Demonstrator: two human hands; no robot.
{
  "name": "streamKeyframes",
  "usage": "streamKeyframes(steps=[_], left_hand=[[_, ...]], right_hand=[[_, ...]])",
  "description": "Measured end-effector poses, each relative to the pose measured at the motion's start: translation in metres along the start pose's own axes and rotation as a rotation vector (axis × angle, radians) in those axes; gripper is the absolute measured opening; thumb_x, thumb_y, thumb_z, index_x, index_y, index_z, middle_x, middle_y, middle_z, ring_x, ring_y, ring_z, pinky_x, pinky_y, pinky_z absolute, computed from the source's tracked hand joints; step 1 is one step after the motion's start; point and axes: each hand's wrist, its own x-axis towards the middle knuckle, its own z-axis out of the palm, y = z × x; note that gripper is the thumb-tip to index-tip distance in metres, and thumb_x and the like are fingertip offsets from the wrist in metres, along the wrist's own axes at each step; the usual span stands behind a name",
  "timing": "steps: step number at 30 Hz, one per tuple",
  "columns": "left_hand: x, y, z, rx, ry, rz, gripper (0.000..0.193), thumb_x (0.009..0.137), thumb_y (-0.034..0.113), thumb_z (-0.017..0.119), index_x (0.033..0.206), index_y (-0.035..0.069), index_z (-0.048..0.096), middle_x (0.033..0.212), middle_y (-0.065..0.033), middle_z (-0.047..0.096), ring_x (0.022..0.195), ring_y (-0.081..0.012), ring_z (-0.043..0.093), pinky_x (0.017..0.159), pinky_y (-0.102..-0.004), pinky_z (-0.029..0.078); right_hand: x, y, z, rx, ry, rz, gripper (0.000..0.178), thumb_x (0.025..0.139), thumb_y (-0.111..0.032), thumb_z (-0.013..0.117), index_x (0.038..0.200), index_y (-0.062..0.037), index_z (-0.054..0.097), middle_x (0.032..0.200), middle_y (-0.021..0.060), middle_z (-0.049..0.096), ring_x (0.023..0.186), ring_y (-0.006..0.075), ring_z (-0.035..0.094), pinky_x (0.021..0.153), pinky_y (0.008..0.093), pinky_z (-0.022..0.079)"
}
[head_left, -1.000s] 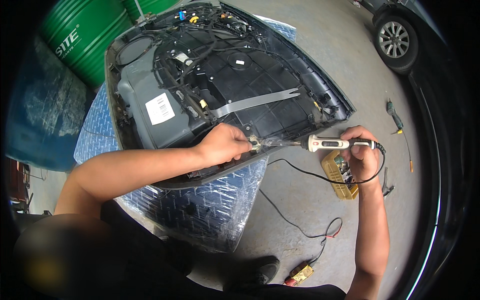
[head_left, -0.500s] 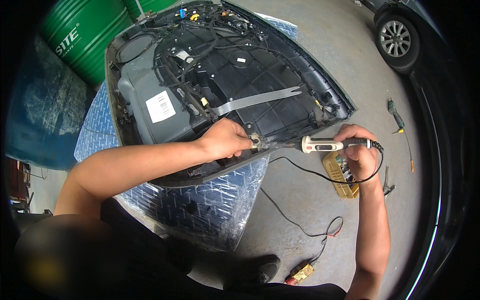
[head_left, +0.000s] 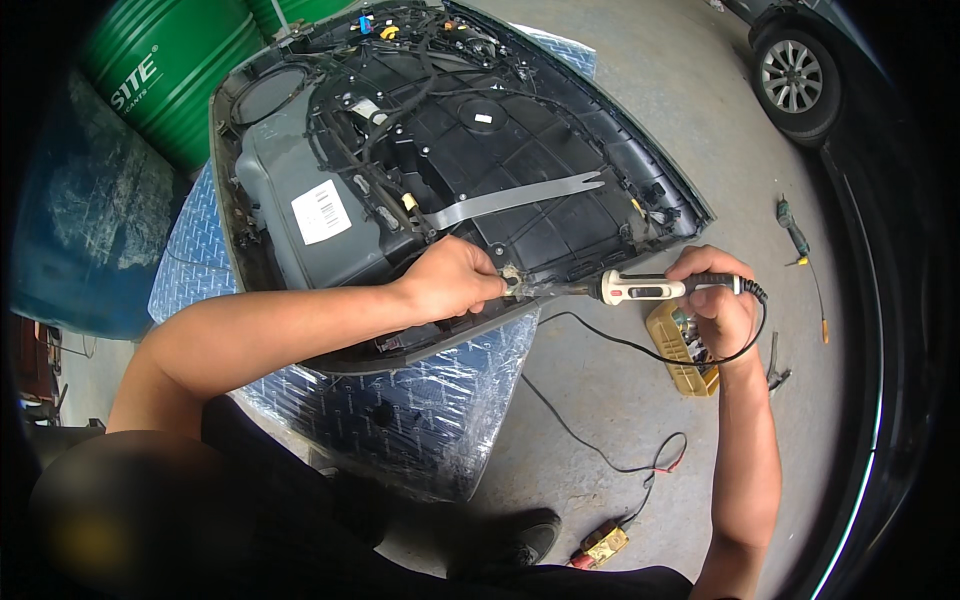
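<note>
A corded soldering iron (head_left: 640, 288) with a cream and black handle is gripped by my right hand (head_left: 722, 300). Its metal tip points left, reaching a pale, rough spot (head_left: 512, 277) on the near edge of a black car door panel (head_left: 470, 140). At that spot my left hand (head_left: 457, 280) is closed in a pinch; what sits between its fingertips is too small and hidden to name. A grey forked pry bar (head_left: 515, 200) lies across the panel just beyond my hands. Wiring and connectors run over the panel's inner side.
Beneath the panel is a plastic-wrapped blue support (head_left: 400, 420). A yellow tool tray (head_left: 682, 355) stands on the floor below my right hand. The iron's black cord (head_left: 610, 343) loops down. Green drums (head_left: 180, 75) stand far left; a car wheel (head_left: 795, 75) is far right.
The soldering iron and my right hand have shifted very slightly; the tip stays at the same spot. My left hand holds its place.
</note>
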Motion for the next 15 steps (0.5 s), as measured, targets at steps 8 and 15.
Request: streamKeyframes(steps=[8, 15], left_hand=[[-0.0005, 0.0007, 0.0004, 0.022, 0.006, 0.006, 0.019, 0.087, 0.016, 0.067, 0.088, -0.003, 0.071, 0.061, -0.0026, 0.060, 0.049, -0.0065, 0.050, 0.045, -0.0237, 0.040], [0.0005, -0.0019, 0.0007, 0.014, 0.017, 0.035, 0.019, 0.084, 0.015, 0.067, 0.085, -0.004, 0.070, 0.062, -0.0056, 0.063, 0.049, -0.0082, 0.054, 0.046, -0.0253, 0.044]], right_hand=[[-0.0003, 0.0001, 0.0002, -0.024, -0.005, -0.028, 0.033, 0.064, -0.016, 0.052, 0.085, 0.0037, 0.067, 0.083, 0.0101, 0.065, 0.075, 0.0161, 0.056, 0.070, 0.0269, 0.047], [-0.0001, 0.0028, -0.0027, -0.011, -0.007, -0.041, 0.033, 0.064, -0.016, 0.052, 0.085, 0.0039, 0.067, 0.083, 0.0102, 0.065, 0.075, 0.0157, 0.056, 0.070, 0.0268, 0.047]])
